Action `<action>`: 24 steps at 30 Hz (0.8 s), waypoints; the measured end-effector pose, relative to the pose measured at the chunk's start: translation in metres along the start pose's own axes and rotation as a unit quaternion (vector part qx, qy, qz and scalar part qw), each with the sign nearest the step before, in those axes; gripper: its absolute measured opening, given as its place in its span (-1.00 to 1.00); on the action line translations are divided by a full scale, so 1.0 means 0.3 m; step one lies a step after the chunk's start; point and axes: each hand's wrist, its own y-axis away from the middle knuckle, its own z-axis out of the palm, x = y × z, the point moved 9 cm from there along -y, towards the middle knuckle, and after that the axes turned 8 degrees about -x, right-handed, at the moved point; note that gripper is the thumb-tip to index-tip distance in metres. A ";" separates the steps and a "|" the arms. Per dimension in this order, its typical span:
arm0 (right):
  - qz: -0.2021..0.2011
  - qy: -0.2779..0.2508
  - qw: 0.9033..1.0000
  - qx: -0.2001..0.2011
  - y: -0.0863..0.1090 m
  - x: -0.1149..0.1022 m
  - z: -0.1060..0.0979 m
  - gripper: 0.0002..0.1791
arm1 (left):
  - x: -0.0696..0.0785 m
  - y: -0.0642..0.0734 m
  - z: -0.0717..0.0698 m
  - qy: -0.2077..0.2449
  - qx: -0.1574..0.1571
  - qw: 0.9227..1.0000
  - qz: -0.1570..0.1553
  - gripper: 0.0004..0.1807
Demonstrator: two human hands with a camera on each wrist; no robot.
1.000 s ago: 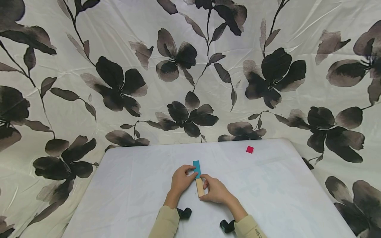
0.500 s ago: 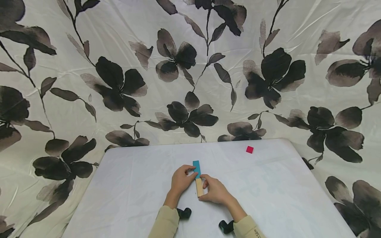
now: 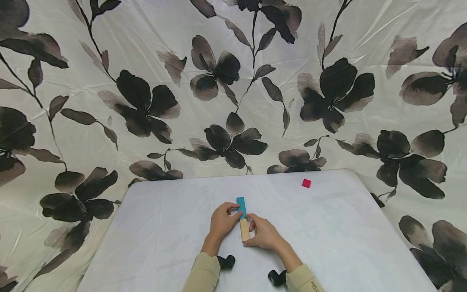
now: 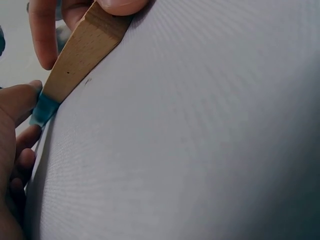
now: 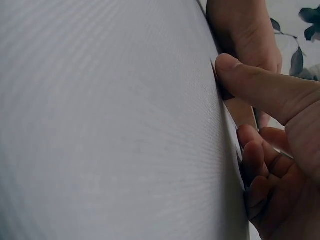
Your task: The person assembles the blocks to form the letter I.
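Observation:
A blue rectangular block (image 3: 240, 202) and a plain wooden block (image 3: 244, 230) lie end to end on the white table, the blue one farther away. From the left, my left hand (image 3: 221, 221) holds the blue block with thumb and index finger. My right hand (image 3: 268, 235) grips the wooden block lengthwise, thumb at its near end and index finger by the join. In the left wrist view the wooden block (image 4: 82, 55) meets the blue block (image 4: 45, 109). Fingers hide most of the wooden block (image 5: 241, 111) in the right wrist view.
A small red block (image 3: 306, 183) lies near the far edge of the white table (image 3: 164, 235), right of centre. Behind the table hangs a floral cloth (image 3: 270, 101). Black wrist-worn devices (image 3: 227, 262) sit at both sleeves.
Between one second and half a second ago the wooden block's near end shifted slightly left with my right hand. Both hands keep their hold, and little else differs.

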 end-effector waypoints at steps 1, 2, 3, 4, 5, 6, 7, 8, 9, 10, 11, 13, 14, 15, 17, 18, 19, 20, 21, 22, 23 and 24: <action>0.001 0.001 1.000 0.000 0.000 0.001 -0.001 -0.03 | 0.001 0.000 -0.001 -0.001 0.000 1.000 0.000 -0.69; 0.001 0.001 1.000 0.000 0.001 0.001 -0.001 -0.03 | 0.003 0.001 -0.001 0.001 0.001 1.000 0.000 -0.69; 0.001 0.001 1.000 0.000 0.001 0.000 -0.002 -0.02 | 0.003 0.000 -0.003 0.000 0.002 1.000 0.000 -0.70; -0.001 0.002 1.000 0.000 0.000 -0.001 -0.003 -0.03 | 0.003 0.000 -0.004 0.000 0.004 1.000 -0.001 -0.70; -0.002 0.003 1.000 0.000 0.000 -0.003 -0.004 -0.04 | 0.003 -0.001 -0.005 0.001 0.005 1.000 -0.001 -0.70; -0.003 0.003 1.000 -0.001 0.000 -0.005 -0.006 -0.05 | 0.002 -0.002 -0.006 0.001 0.006 1.000 -0.001 -0.70; -0.005 0.005 1.000 -0.001 0.000 -0.007 -0.007 -0.07 | 0.001 -0.002 -0.007 0.002 0.007 1.000 -0.002 -0.70; -0.008 0.004 1.000 -0.002 0.000 -0.011 -0.008 -0.09 | 0.000 -0.002 -0.007 0.002 0.007 1.000 -0.002 -0.69; -0.009 0.006 1.000 -0.003 0.000 -0.013 -0.008 -0.11 | -0.001 -0.003 -0.007 0.002 0.007 1.000 -0.003 -0.69; -0.010 0.007 1.000 -0.004 0.000 -0.015 -0.008 -0.13 | -0.002 -0.003 -0.006 0.002 0.006 1.000 -0.002 -0.69; -0.011 0.008 1.000 -0.006 0.001 -0.017 -0.008 -0.14 | -0.003 -0.002 -0.005 0.002 0.005 1.000 -0.001 -0.69; -0.013 0.009 1.000 -0.009 0.001 -0.021 -0.008 -0.17 | -0.004 -0.002 -0.005 -0.001 0.005 1.000 0.001 -0.69; -0.015 0.008 1.000 -0.010 0.001 -0.023 -0.009 -0.17 | -0.004 -0.003 -0.005 -0.001 0.005 1.000 0.002 -0.69; -0.016 0.008 1.000 -0.010 0.000 -0.023 -0.009 -0.18 | -0.004 -0.003 -0.005 -0.001 0.006 1.000 0.003 -0.69; -0.019 0.006 1.000 -0.010 0.000 -0.024 -0.011 -0.19 | -0.003 -0.006 -0.007 -0.001 0.008 1.000 0.006 -0.70; -0.020 0.006 1.000 -0.010 -0.001 -0.023 -0.011 -0.20 | -0.002 -0.007 -0.006 0.000 0.008 1.000 0.008 -0.70; -0.019 0.006 1.000 -0.011 -0.001 -0.022 -0.012 -0.20 | -0.001 -0.009 -0.006 0.002 0.007 1.000 0.009 -0.70; -0.020 0.003 1.000 -0.012 -0.001 -0.020 -0.011 -0.20 | -0.001 -0.009 -0.004 0.003 0.007 1.000 0.010 -0.70; -0.019 0.002 1.000 -0.013 -0.001 -0.018 -0.010 -0.20 | -0.002 -0.009 -0.002 0.004 0.005 1.000 0.011 -0.70; -0.019 -0.001 1.000 -0.014 0.000 -0.015 -0.009 -0.18 | -0.002 -0.008 0.000 0.003 0.004 1.000 0.012 -0.70; -0.018 -0.003 1.000 -0.015 0.001 -0.012 -0.008 -0.16 | -0.003 -0.008 0.002 0.003 0.004 1.000 0.013 -0.70; -0.017 -0.008 1.000 -0.016 0.002 -0.009 -0.005 -0.13 | -0.004 -0.006 0.004 0.003 0.003 1.000 0.014 -0.71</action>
